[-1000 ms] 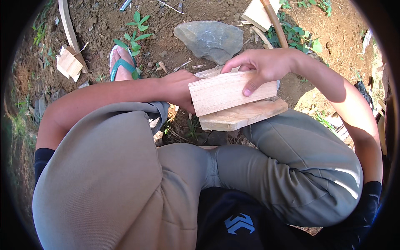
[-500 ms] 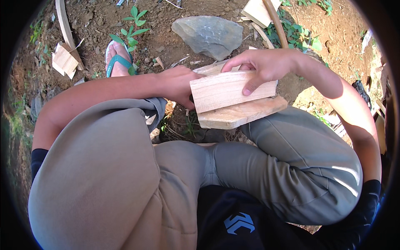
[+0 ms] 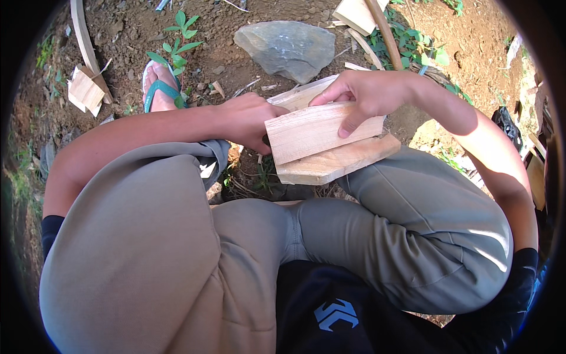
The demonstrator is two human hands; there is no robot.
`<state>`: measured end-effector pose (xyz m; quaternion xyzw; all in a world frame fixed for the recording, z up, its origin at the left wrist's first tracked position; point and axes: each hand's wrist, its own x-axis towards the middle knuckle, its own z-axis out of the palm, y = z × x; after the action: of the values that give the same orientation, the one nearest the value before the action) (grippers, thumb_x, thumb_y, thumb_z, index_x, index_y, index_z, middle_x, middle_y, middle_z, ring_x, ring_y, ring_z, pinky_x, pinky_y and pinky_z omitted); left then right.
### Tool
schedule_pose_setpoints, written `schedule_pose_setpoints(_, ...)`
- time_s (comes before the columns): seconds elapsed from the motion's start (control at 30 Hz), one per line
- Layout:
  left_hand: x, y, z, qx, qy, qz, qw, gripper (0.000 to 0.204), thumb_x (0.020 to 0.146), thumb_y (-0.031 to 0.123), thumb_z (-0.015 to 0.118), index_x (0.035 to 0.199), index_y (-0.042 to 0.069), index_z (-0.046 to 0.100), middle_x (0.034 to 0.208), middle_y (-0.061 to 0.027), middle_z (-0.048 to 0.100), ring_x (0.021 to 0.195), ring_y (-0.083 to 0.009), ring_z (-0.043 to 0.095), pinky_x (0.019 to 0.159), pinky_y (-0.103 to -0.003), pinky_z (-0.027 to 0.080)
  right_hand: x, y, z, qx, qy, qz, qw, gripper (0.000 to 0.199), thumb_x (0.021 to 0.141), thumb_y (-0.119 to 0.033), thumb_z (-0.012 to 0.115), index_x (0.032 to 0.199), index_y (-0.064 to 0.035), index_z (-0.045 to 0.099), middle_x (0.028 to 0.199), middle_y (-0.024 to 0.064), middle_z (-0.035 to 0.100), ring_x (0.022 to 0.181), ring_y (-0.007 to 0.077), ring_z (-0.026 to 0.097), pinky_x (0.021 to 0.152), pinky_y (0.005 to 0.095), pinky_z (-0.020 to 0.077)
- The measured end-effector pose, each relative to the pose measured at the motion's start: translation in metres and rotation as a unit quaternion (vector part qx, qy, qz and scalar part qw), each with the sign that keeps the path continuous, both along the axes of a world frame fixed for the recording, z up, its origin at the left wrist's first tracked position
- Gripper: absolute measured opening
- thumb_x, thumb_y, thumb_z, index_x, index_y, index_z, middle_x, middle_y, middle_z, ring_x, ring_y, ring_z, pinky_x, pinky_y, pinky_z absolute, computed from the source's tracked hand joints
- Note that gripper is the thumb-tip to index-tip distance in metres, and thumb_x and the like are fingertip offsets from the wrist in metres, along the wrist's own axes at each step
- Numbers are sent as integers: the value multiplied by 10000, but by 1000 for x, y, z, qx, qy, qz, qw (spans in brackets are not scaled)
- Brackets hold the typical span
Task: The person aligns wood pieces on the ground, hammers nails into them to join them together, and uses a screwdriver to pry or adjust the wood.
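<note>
A pale wooden board [image 3: 315, 137] stands tilted on edge between my hands, its broad face toward me. My right hand [image 3: 372, 97] grips its upper right edge, thumb on the near face and fingers over the top. At the left end, my left hand [image 3: 244, 122] is closed around the ends of the pieces; its fingertips are partly hidden. Below the tilted board lies a thicker wooden block [image 3: 339, 164] with an angled end, close to my right knee. Another wooden piece [image 3: 303, 93] shows behind, beyond the tilted board.
A large flat grey stone [image 3: 286, 50] lies on the soil just beyond the boards. Wood offcuts [image 3: 86, 89] and a long strip [image 3: 85, 35] are at far left. A curved stick [image 3: 384, 32] and pale block [image 3: 356, 15] lie at far right. My sandalled foot [image 3: 162, 88] is beside a small plant [image 3: 180, 44].
The whole view has shifted slightly left. The rear wooden piece shows a little more behind the tilted board. Both hands keep nearly the same hold.
</note>
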<state>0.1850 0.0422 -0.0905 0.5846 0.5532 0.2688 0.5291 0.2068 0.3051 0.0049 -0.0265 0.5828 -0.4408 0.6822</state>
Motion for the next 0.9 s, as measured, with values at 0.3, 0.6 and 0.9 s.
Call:
schedule_pose_setpoints(0.3, 1, -1, -2, -18, 18, 2, 1000, 660, 670, 288, 843, 1284, 144, 649, 931, -121, 738, 771, -361, 703, 696, -470, 555, -7, -3, 6, 7, 36, 20, 999, 711, 787, -88, 842, 1453, -94, 595, 1211, 104, 744, 1045, 186, 697, 932, 325, 529)
schedule_pose_setpoints(0.6, 0, -3, -4, 25, 13, 9, 1000, 587, 682, 324, 845, 1214, 143, 674, 939, -109, 734, 779, -350, 708, 692, -470, 561, -25, -15, 18, 21, 69, 73, 995, 718, 762, -91, 840, 1442, -96, 609, 1267, 120, 729, 1128, 240, 696, 990, 340, 517)
schedule_pose_setpoints(0.9, 2, -2, -2, 13, 21, 9, 1000, 595, 685, 314, 824, 1233, 145, 666, 900, -121, 731, 758, -354, 703, 678, -471, 556, -19, -11, 17, 23, 49, 50, 997, 723, 763, -99, 834, 1449, -102, 606, 1258, 123, 732, 1103, 241, 699, 978, 345, 518)
